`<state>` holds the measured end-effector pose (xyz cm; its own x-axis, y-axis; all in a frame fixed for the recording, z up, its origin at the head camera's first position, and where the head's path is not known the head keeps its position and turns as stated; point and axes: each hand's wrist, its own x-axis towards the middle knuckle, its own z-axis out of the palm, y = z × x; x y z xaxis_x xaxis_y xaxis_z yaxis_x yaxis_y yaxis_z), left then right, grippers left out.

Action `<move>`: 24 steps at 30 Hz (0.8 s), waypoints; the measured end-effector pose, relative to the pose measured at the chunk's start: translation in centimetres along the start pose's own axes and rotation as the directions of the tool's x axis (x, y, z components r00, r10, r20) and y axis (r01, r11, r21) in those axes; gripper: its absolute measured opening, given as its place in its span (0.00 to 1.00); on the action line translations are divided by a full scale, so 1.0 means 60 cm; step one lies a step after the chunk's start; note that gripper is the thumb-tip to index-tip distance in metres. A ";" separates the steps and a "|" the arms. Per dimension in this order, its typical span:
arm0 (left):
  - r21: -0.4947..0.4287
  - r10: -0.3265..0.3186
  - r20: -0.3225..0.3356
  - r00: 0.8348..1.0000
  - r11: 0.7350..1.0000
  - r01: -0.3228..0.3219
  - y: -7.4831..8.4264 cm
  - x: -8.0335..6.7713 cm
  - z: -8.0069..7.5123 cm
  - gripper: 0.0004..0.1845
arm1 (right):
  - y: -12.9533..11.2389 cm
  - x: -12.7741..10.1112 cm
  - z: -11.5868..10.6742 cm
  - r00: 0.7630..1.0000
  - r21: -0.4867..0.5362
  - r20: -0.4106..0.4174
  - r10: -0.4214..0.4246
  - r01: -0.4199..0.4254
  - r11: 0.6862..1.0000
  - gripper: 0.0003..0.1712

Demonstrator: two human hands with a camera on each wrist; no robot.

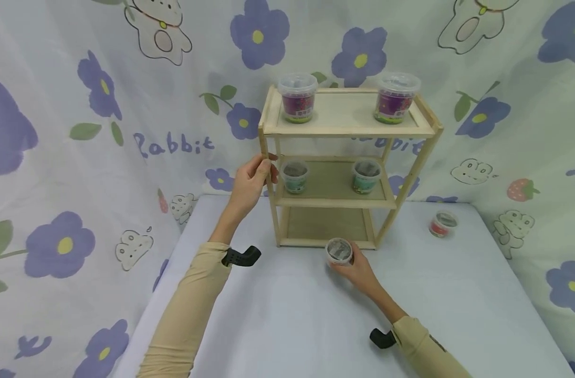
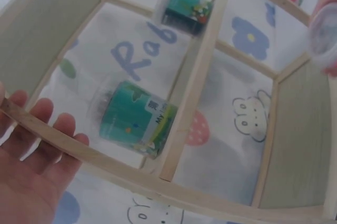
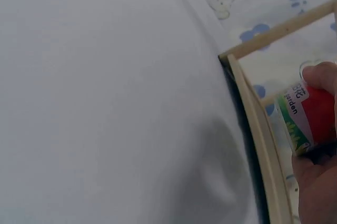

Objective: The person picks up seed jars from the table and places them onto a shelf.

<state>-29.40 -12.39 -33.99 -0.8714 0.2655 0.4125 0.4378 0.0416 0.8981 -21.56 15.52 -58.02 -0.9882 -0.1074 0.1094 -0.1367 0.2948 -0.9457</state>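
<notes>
A three-level wooden shelf [image 1: 346,128] stands on the table against the cloth wall. My left hand [image 1: 251,181] grips its front left post [image 2: 79,149] at middle-shelf height. My right hand [image 1: 358,270] holds a small red-labelled tub [image 1: 339,251] [image 3: 305,116] just in front of the bottom shelf's front edge. Two purple tubs [image 1: 298,98] [image 1: 395,98] stand on the top shelf. Two green tubs [image 1: 294,176] [image 1: 365,176] sit on the middle shelf, also seen in the left wrist view as a near green tub [image 2: 134,118] and a far green tub [image 2: 187,5].
Another red tub [image 1: 441,223] sits on the table [image 1: 287,315] to the right of the shelf. Flower-printed cloth [image 1: 79,131] hangs behind and on both sides. The bottom shelf [image 1: 327,224] holds nothing.
</notes>
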 end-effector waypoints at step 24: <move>0.058 0.026 -0.004 1.000 0.998 -0.026 0.001 -0.003 -0.004 0.16 | -0.008 0.178 0.106 0.998 -0.075 -0.051 0.033 -0.036 0.996 0.48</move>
<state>-29.28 -12.63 -33.96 -0.8604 0.2628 0.4365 0.4723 0.0901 0.8768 -31.57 8.17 -58.32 -0.9944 -0.0495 0.0938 -0.1055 0.3693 -0.9233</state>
